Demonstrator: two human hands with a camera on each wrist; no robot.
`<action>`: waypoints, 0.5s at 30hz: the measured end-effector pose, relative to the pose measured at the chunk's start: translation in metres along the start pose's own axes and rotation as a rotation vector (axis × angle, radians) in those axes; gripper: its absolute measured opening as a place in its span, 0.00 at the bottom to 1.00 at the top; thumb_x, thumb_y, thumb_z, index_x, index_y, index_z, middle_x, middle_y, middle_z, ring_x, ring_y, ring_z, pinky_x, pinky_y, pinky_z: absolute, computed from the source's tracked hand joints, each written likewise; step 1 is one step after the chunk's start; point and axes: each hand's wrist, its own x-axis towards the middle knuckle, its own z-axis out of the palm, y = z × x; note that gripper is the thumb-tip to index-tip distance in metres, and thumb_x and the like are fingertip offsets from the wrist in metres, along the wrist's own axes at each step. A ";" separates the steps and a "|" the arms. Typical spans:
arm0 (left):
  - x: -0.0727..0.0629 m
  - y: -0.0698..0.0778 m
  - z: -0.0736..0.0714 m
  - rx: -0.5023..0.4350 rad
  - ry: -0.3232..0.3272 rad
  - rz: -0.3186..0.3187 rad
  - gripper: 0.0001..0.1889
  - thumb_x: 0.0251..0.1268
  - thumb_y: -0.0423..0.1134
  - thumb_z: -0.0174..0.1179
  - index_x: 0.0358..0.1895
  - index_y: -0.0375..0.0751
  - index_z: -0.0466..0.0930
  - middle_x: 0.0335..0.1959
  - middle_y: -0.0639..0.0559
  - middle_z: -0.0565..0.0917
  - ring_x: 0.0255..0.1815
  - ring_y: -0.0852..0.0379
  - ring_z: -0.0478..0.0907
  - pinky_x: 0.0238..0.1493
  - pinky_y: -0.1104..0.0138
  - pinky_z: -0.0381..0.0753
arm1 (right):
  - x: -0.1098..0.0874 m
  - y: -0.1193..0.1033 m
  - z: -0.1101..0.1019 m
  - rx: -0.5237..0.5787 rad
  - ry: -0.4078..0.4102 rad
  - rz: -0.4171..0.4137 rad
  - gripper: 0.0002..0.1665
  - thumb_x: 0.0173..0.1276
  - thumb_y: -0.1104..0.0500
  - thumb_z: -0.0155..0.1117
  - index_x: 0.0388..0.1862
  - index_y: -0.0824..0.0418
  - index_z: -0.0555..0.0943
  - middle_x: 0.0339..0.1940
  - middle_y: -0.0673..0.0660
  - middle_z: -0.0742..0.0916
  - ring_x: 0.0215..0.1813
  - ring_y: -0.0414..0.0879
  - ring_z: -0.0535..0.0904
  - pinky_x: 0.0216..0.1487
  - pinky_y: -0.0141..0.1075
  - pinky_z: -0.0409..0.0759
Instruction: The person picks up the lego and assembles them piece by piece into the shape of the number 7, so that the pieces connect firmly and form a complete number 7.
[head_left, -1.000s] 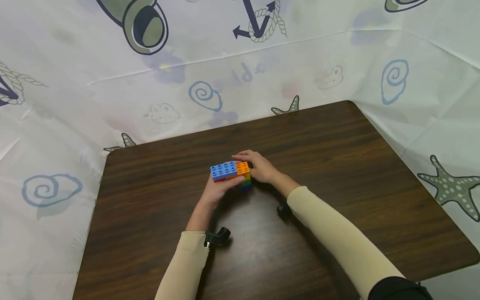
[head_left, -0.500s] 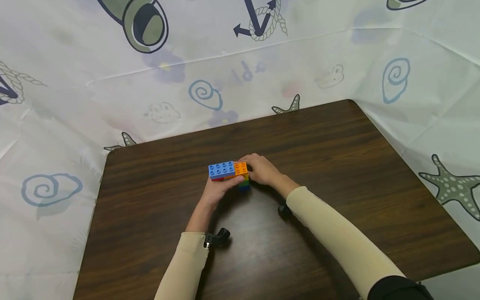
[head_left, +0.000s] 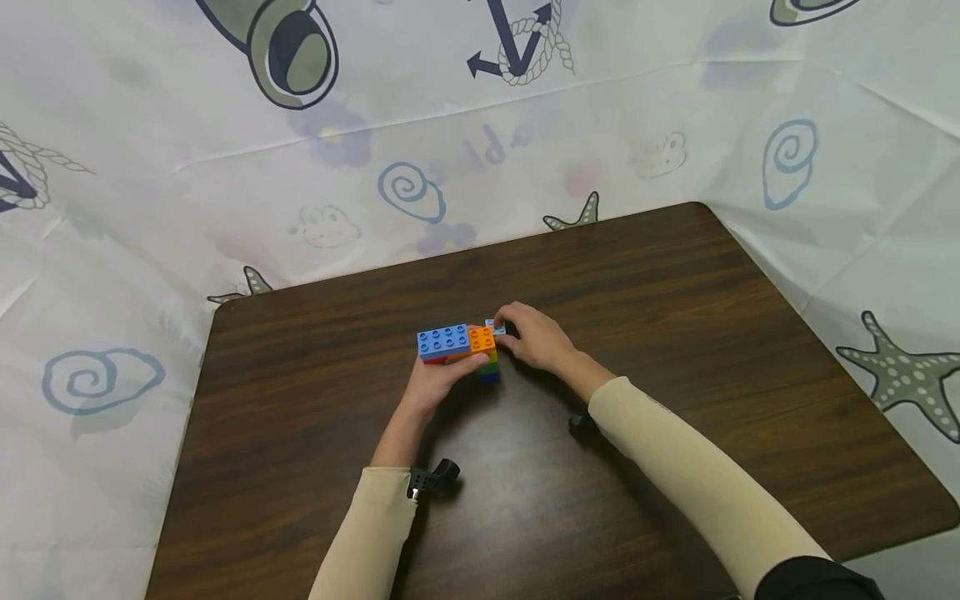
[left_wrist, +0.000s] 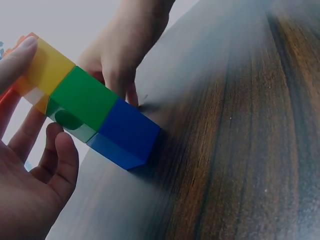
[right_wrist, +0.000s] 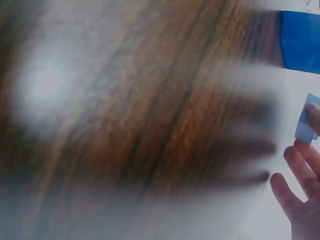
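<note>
My left hand [head_left: 429,385] grips a model of stacked toy building bricks, its thumb along the near side. On top lie a blue brick [head_left: 442,343] and an orange brick [head_left: 482,339], with a bit of red below. At the right end a column runs down through yellow [left_wrist: 50,67], green [left_wrist: 85,97] and dark blue [left_wrist: 131,131] bricks. Whether its foot touches the table is unclear. Just behind the orange brick, my right hand [head_left: 540,340] pinches a small light blue brick [right_wrist: 305,126] between thumb and fingers, its other fingers spread.
The brown wood-grain table [head_left: 315,375] spreads around both hands. A patterned white cloth [head_left: 480,125] hangs along its far edge and sides. A black wrist camera [head_left: 435,477] sits on the left wrist, and another [head_left: 581,423] shows under the right forearm.
My right hand was behind the model's right end; it has drawn slightly right, and the light blue brick in its fingers now shows. My left hand and the model shifted slightly left, then stayed.
</note>
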 end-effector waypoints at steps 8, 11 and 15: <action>-0.001 -0.001 -0.001 0.011 0.002 0.010 0.21 0.62 0.32 0.67 0.58 0.31 0.76 0.53 0.43 0.82 0.49 0.51 0.78 0.57 0.61 0.75 | -0.008 -0.006 -0.021 0.247 0.109 -0.046 0.09 0.69 0.60 0.66 0.45 0.59 0.76 0.46 0.54 0.82 0.50 0.50 0.80 0.53 0.42 0.78; 0.002 -0.009 -0.003 0.008 0.005 0.012 0.22 0.62 0.32 0.67 0.59 0.33 0.76 0.54 0.43 0.82 0.50 0.51 0.78 0.59 0.60 0.74 | -0.013 -0.014 -0.033 0.316 0.135 -0.089 0.10 0.70 0.61 0.64 0.47 0.60 0.75 0.46 0.56 0.82 0.49 0.49 0.81 0.53 0.41 0.79; 0.008 -0.025 -0.006 0.009 0.022 0.005 0.22 0.61 0.34 0.68 0.59 0.36 0.77 0.53 0.44 0.82 0.51 0.50 0.77 0.60 0.59 0.72 | -0.019 -0.025 -0.045 0.375 0.166 -0.144 0.11 0.71 0.62 0.62 0.51 0.61 0.75 0.49 0.57 0.83 0.51 0.49 0.81 0.53 0.42 0.80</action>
